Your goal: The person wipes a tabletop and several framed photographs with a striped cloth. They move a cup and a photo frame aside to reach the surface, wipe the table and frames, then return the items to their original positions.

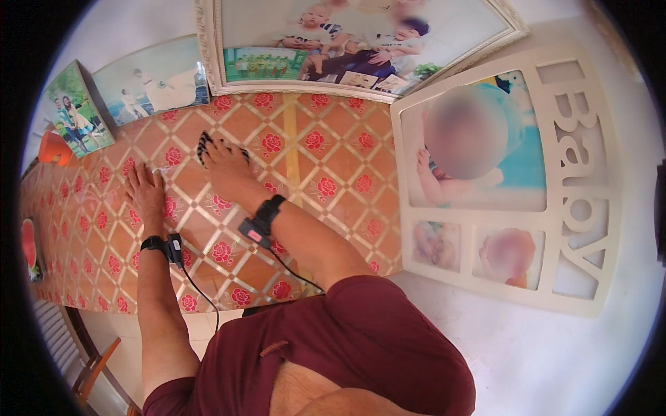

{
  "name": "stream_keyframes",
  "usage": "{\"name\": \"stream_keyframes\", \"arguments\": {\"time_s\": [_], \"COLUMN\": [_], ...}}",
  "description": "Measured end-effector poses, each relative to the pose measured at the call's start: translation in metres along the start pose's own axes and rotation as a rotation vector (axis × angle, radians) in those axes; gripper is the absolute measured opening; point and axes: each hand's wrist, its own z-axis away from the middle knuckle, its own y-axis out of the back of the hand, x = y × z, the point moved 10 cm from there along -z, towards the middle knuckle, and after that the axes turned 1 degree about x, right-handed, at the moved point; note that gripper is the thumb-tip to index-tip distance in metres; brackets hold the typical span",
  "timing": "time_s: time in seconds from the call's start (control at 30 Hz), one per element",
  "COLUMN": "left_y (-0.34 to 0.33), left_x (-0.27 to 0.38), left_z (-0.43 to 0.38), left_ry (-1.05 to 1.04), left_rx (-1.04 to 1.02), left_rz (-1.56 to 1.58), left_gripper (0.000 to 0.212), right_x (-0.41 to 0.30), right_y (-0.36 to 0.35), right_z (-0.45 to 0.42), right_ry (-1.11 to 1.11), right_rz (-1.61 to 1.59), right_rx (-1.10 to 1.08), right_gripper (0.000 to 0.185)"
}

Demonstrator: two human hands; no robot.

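Under my right hand (228,162) is a small dark cloth (205,140) with a black-and-pale pattern. Its edges stick out beyond the fingers, while the rest is hidden by the palm. The hand holds it down against a tablecloth (333,218) printed with red roses and a pale lattice. My left hand (145,191) rests on the same tablecloth, further left, with its fingers apart and nothing in them. Each wrist wears a black strap carrying a small cabled device.
A large white-framed photo (312,89) leans at the back, beside a wedding photo panel (156,91) and a smaller photo panel (78,112). An orange object (54,149) stands at the far left. A white cut-out photo frame (471,216) borders the right side. A wooden chair (99,366) is lower left.
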Motion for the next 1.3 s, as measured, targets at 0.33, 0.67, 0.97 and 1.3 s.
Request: {"name": "stream_keyframes", "arguments": {"time_s": [0.33, 0.67, 0.97, 1.3], "left_y": [-0.018, -0.028, -0.038, -0.044], "left_x": [-0.006, -0.014, -0.014, -0.019], "left_z": [-0.005, -0.012, -0.015, -0.023], "left_ry": [-0.049, -0.079, -0.124, -0.1], "left_rx": [0.015, 0.128, 0.061, 0.031], "left_rz": [-0.082, -0.058, 0.011, 0.083], "left_gripper": [0.06, 0.058, 0.064, 0.073], "right_x": [0.225, 0.216, 0.248, 0.234], "right_y": [0.142, 0.12, 0.132, 0.104], "right_z": [0.131, 0.17, 0.115, 0.141], "right_ry": [-0.586, -0.542, -0.541, -0.507], "right_rz": [0.419, 0.53, 0.502, 0.444], "right_rx": [0.291, 0.349, 0.258, 0.229], "right_gripper": [0.047, 0.047, 0.064, 0.064]}}
